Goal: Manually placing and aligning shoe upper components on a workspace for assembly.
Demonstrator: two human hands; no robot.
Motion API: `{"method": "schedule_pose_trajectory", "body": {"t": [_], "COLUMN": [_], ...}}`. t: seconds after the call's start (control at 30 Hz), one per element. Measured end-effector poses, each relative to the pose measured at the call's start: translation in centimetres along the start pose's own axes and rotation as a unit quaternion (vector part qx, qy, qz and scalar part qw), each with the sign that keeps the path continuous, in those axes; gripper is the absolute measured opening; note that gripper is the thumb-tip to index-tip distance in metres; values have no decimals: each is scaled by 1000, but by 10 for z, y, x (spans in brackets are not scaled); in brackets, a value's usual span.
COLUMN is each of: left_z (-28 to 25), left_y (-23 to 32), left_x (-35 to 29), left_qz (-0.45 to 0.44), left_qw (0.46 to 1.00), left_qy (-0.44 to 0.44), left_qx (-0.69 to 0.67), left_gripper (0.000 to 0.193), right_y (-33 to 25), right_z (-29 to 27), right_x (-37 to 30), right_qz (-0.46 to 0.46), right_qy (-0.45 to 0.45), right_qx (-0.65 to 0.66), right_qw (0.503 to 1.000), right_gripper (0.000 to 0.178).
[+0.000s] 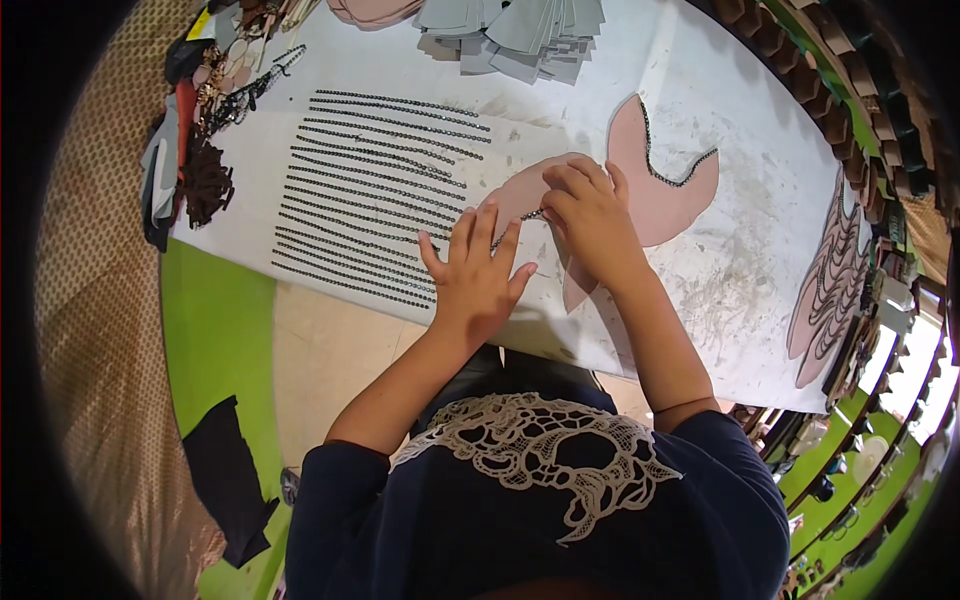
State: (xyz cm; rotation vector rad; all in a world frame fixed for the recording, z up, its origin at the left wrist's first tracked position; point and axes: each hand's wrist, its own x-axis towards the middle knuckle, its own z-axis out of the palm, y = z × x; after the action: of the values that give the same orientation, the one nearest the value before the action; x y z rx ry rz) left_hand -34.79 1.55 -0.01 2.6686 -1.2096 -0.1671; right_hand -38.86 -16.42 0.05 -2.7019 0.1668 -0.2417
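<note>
A curved pink cut-out piece (pixel 528 188) lies on the white table under both of my hands. Along its inner edge runs a dark beaded chain (pixel 530 216). My right hand (pixel 597 225) pinches the end of that chain between thumb and fingers, though the fingertips are partly hidden. With fingers spread and laid flat, my left hand (pixel 474 270) touches the piece and the chain at the left. A second pink piece (pixel 665 205), edged with the same kind of chain along its concave side, rests just beyond my right hand. Several dark beaded chains (pixel 375 190) lie in rows to the left.
Grey cut sheets (pixel 520 35) are fanned at the far edge. At the far left sit a dark brown bundle (pixel 207 190) and an orange-handled tool (pixel 185 110). Stacked, chain-trimmed pink pieces (pixel 828 285) lie at the right edge, near racks of hanging goods.
</note>
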Motion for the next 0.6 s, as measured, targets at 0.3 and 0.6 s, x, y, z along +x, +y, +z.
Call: {"method": "schedule_pose_trajectory", "body": {"t": [0.3,0.6], "left_z": [-1,7], "left_y": [4,12], "left_x": [4,-1], "left_qz": [11,23], "left_qw": [1000,998], "left_qy": [2,2], "left_qx": [18,62], "left_gripper": [57,60], "right_y": [0,-6], "right_z": [7,9], "right_x": [-8,-15], "right_qz": [14,33], "right_qy": [13,29], "right_qx": [8,1], "right_qw": [1000,999], "right_gripper": [13,13]}}
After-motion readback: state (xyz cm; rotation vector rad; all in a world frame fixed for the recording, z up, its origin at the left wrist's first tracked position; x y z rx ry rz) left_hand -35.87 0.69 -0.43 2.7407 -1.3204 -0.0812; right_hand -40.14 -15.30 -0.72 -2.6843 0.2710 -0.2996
